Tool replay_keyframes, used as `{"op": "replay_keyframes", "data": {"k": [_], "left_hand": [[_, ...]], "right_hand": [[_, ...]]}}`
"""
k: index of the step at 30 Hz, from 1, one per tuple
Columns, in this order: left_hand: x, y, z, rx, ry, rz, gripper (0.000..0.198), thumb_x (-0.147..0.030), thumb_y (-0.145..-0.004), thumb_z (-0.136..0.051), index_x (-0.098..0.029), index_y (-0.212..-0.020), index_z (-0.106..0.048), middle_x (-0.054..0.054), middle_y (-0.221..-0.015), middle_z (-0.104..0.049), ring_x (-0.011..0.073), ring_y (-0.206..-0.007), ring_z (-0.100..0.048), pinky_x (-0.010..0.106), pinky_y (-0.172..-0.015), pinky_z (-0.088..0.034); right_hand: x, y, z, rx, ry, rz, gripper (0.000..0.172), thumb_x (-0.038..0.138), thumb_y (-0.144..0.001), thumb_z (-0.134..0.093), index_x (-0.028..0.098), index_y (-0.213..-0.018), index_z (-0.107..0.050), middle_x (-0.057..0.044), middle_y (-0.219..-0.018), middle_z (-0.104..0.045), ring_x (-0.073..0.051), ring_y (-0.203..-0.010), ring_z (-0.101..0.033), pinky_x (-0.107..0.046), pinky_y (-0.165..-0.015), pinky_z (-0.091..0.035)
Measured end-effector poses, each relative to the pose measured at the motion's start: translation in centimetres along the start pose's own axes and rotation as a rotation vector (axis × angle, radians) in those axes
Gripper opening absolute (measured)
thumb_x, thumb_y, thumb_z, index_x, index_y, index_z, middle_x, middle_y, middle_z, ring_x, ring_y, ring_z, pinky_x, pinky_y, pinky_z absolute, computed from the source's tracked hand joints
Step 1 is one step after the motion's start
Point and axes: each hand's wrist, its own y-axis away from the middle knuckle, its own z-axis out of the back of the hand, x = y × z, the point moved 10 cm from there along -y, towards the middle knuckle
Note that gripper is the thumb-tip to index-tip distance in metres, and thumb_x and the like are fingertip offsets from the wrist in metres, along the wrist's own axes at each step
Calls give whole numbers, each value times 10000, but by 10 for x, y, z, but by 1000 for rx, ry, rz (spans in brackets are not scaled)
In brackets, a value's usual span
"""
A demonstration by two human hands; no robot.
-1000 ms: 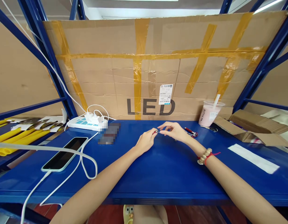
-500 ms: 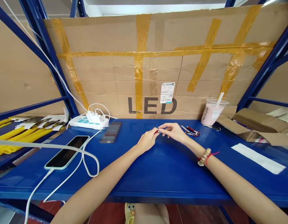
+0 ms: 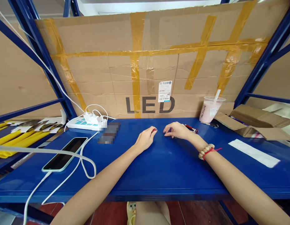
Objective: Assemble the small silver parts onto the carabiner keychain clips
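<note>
My left hand (image 3: 146, 138) is closed around a small red object (image 3: 154, 130), of which only a thin edge shows between thumb and fingers; its kind is not clear. A short gap to the right, my right hand (image 3: 176, 130) hovers with bent, parted fingers and nothing visible in them. Behind that wrist lies a small group of red and silver items (image 3: 191, 128), partly covered by the hand. Both hands are over the blue tabletop (image 3: 156, 168).
Left: a phone (image 3: 65, 154) on a white cable, a power strip (image 3: 85, 123) and yellow tubes (image 3: 20, 140). Right: a pink drink cup (image 3: 209, 110), an open cardboard box (image 3: 257, 122) and a white strip (image 3: 254, 153). A large cardboard sheet (image 3: 100, 72) stands behind.
My right hand has come away from the red object and moved right, toward the red and silver items. My left hand keeps the object. The camera view has shifted slightly.
</note>
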Motion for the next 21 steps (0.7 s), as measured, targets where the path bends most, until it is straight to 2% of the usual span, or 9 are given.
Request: {"op": "replay_keyframes", "data": {"k": [3,5,8,12,16,21], "left_hand": [[-3,1,3,-12,-3,-5,227,-282,-928,-309,-225,-961,-526,5,-908,-632,158,-805,-597,246,-697,-437],[-4,1,4,-13,-2,-2,228,-283,-929,-306,-224,-960,-524,5,-897,-630,156,-796,-597,242,-689,-435],[-4,1,4,-9,0,10,223,-286,-929,-308,-225,-955,-521,3,-874,-627,156,-780,-598,237,-663,-430],[-1,2,3,-2,6,32,235,-309,-935,-293,-231,-961,-513,1,-849,-625,155,-759,-600,231,-624,-420],[0,2,3,1,-22,50,249,-321,-939,-274,-239,-975,-507,0,-845,-627,157,-756,-602,232,-607,-413],[-1,3,3,13,-88,52,249,-334,-939,-268,-249,-981,-497,-2,-879,-633,165,-793,-607,240,-629,-421]], "right_hand": [[0,4,18,-92,141,-38,316,545,-710,-579,273,-824,-692,28,-871,-707,-134,-693,-641,-193,-552,-407],[-6,7,29,-108,212,-109,351,575,-727,-537,277,-800,-706,20,-862,-711,-148,-730,-641,-199,-555,-398],[-26,12,30,5,279,-242,308,542,-666,-613,262,-739,-718,3,-738,-711,-165,-714,-646,-204,-534,-402],[-54,19,21,127,204,-414,297,454,-621,-680,218,-798,-713,-18,-639,-692,-151,-577,-637,-199,-476,-439],[-62,17,12,135,57,-406,173,309,-622,-701,167,-721,-707,-41,-608,-683,-144,-556,-638,-177,-442,-473],[-50,10,2,119,6,-334,100,232,-654,-675,137,-670,-706,-59,-595,-678,-138,-518,-618,-189,-435,-480]]}}
